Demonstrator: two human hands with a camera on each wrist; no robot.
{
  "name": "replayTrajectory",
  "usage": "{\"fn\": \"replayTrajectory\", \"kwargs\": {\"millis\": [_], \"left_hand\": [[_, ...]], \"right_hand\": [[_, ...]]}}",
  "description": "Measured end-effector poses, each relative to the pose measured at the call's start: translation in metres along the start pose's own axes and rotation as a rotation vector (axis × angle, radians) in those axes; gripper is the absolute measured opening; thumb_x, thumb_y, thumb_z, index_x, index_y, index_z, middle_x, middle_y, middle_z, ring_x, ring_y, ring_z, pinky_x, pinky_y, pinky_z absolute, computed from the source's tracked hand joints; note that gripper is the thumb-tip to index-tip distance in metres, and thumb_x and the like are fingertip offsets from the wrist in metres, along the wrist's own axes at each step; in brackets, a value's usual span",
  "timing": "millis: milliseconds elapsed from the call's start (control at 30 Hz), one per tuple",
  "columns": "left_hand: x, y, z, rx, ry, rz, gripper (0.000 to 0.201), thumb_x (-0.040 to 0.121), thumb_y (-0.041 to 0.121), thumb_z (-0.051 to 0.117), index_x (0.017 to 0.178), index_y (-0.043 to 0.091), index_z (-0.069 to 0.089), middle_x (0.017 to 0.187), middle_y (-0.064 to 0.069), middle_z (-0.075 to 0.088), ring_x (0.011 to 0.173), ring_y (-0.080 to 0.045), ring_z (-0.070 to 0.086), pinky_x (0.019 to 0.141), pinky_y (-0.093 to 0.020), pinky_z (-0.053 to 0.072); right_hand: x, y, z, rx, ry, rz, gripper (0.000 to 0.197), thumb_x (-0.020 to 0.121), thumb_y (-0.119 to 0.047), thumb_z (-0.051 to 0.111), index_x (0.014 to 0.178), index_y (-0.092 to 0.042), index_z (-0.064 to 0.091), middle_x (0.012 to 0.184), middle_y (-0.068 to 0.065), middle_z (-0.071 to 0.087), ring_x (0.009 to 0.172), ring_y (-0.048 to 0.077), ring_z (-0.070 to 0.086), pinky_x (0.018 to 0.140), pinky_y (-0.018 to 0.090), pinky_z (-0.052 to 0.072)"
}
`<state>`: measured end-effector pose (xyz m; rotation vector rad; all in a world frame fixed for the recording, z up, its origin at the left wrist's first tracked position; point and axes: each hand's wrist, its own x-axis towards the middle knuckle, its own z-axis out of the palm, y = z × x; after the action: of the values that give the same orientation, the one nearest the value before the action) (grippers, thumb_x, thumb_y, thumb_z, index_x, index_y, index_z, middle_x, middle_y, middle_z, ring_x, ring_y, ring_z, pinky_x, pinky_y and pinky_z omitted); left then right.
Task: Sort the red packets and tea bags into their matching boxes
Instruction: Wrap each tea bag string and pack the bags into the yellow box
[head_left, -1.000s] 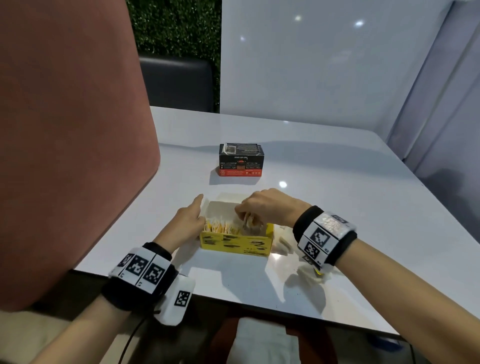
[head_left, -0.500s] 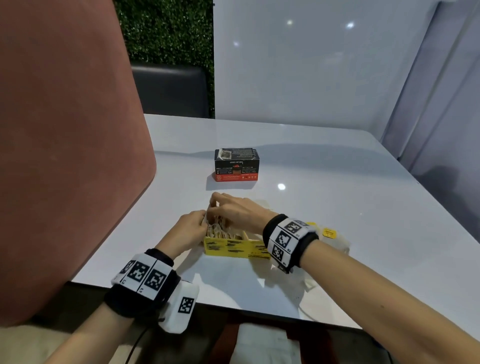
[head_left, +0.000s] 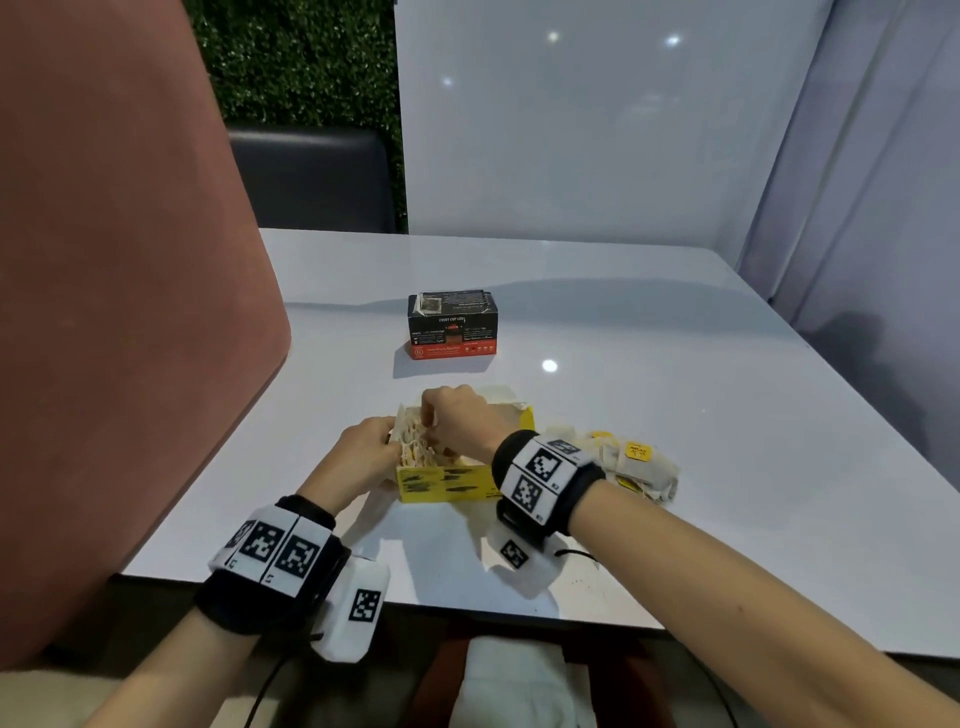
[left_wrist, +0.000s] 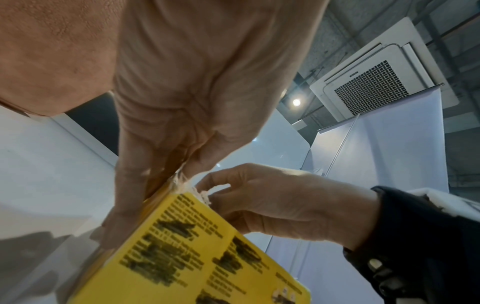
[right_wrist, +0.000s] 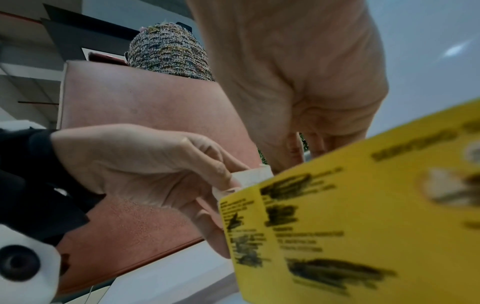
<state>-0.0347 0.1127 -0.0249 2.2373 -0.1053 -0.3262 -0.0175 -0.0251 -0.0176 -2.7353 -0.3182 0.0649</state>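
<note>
- Yellow box sits open near the white table's front edge.
- Left hand grips the box's 9 o'clock end.
- Right hand reaches in, fingers curled on tea bags.
- Loose tea bags lie at the box's 3 o'clock.
- Black-and-red box stands at 12 o'clock, closed.

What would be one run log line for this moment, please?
step: packing tea bags into yellow box | left hand: steadies box end | right hand: fingers in box | loose tea bags: right of box | black-red box: closed, untouched
</note>
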Motion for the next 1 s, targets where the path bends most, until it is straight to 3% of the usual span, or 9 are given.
{"fn": "replayTrajectory", "kwargs": {"millis": [133, 267, 400, 500, 633, 733, 867, 933, 1000], "left_hand": [[0.000, 0.002, 0.000, -0.016, 0.013, -0.003, 0.030, 0.087, 0.000, 0.038, 0.102, 0.006, 0.063, 0.097, -0.015, 0.068, 0.082, -0.030, 0.069, 0.075, -0.041, 0.059], [-0.001, 0.003, -0.001, -0.050, 0.015, -0.010, 0.030, 0.087, -0.002, 0.038, 0.100, 0.008, 0.063, 0.099, -0.016, 0.067, 0.085, -0.028, 0.068, 0.072, -0.038, 0.059], [0.000, 0.003, -0.002, -0.040, 0.018, -0.017, 0.033, 0.087, -0.002, 0.037, 0.103, 0.011, 0.062, 0.105, -0.015, 0.065, 0.089, -0.028, 0.066, 0.069, -0.034, 0.060], [0.003, 0.003, -0.003, -0.025, 0.013, -0.029, 0.035, 0.086, -0.003, 0.036, 0.108, 0.008, 0.062, 0.107, -0.018, 0.065, 0.093, -0.030, 0.065, 0.077, -0.042, 0.058], [0.009, 0.004, -0.003, 0.009, 0.014, -0.034, 0.035, 0.085, -0.002, 0.038, 0.108, 0.007, 0.062, 0.106, -0.019, 0.064, 0.095, -0.032, 0.064, 0.082, -0.047, 0.056], [0.011, 0.006, -0.004, 0.015, 0.013, -0.045, 0.034, 0.085, -0.001, 0.039, 0.111, 0.005, 0.061, 0.108, -0.020, 0.064, 0.095, -0.032, 0.063, 0.081, -0.045, 0.056], [0.008, 0.011, -0.006, 0.075, 0.026, -0.080, 0.051, 0.094, 0.021, 0.047, 0.142, 0.008, 0.034, 0.138, -0.019, 0.047, 0.120, -0.033, 0.051, 0.098, -0.046, 0.046], [-0.001, 0.020, -0.005, 0.135, 0.121, 0.002, 0.062, 0.095, 0.032, 0.048, 0.147, 0.011, 0.022, 0.148, -0.014, 0.037, 0.131, -0.031, 0.041, 0.108, -0.039, 0.034], [-0.017, 0.037, -0.001, 0.114, 0.234, 0.163, 0.057, 0.095, 0.030, 0.048, 0.146, 0.015, 0.026, 0.149, -0.007, 0.037, 0.131, -0.027, 0.041, 0.105, -0.035, 0.031]], "right_hand": [[0.005, -0.006, 0.005, 0.020, -0.016, -0.006, 0.019, 0.089, -0.004, 0.051, 0.106, -0.002, 0.060, 0.112, 0.019, 0.061, 0.105, 0.035, 0.056, 0.085, 0.040, 0.046], [-0.001, 0.000, -0.003, 0.088, -0.019, 0.003, 0.016, 0.089, -0.010, 0.057, 0.103, -0.005, 0.062, 0.108, 0.015, 0.064, 0.100, 0.030, 0.060, 0.082, 0.034, 0.048], [-0.023, 0.030, -0.035, 0.278, 0.099, 0.055, 0.014, 0.087, -0.005, 0.060, 0.100, -0.006, 0.063, 0.096, 0.008, 0.059, 0.085, 0.023, 0.058, 0.077, 0.030, 0.051], [-0.050, 0.081, -0.063, 0.140, 0.210, 0.143, 0.013, 0.085, -0.004, 0.061, 0.097, -0.009, 0.065, 0.096, 0.009, 0.064, 0.084, 0.022, 0.060, 0.073, 0.030, 0.048], [-0.081, 0.140, -0.074, -0.258, -0.069, 0.440, 0.033, 0.086, -0.027, 0.064, 0.117, -0.014, 0.058, 0.118, 0.008, 0.058, 0.108, 0.028, 0.056, 0.081, 0.031, 0.042], [-0.095, 0.156, -0.067, -0.297, -0.169, 0.543, 0.043, 0.088, -0.037, 0.059, 0.123, -0.013, 0.052, 0.121, 0.010, 0.056, 0.099, 0.028, 0.057, 0.076, 0.030, 0.041], [-0.097, 0.163, -0.058, -0.186, -0.099, 0.579, 0.035, 0.082, -0.035, 0.069, 0.106, -0.013, 0.057, 0.106, 0.008, 0.062, 0.091, 0.026, 0.059, 0.073, 0.029, 0.042], [-0.097, 0.167, -0.057, -0.113, -0.037, 0.559, 0.027, 0.078, -0.029, 0.073, 0.094, -0.018, 0.055, 0.098, 0.004, 0.059, 0.097, 0.025, 0.058, 0.074, 0.029, 0.042], [-0.098, 0.173, -0.057, -0.059, 0.031, 0.512, 0.017, 0.078, -0.018, 0.070, 0.082, -0.021, 0.053, 0.095, 0.002, 0.059, 0.098, 0.026, 0.059, 0.073, 0.030, 0.043]]}}
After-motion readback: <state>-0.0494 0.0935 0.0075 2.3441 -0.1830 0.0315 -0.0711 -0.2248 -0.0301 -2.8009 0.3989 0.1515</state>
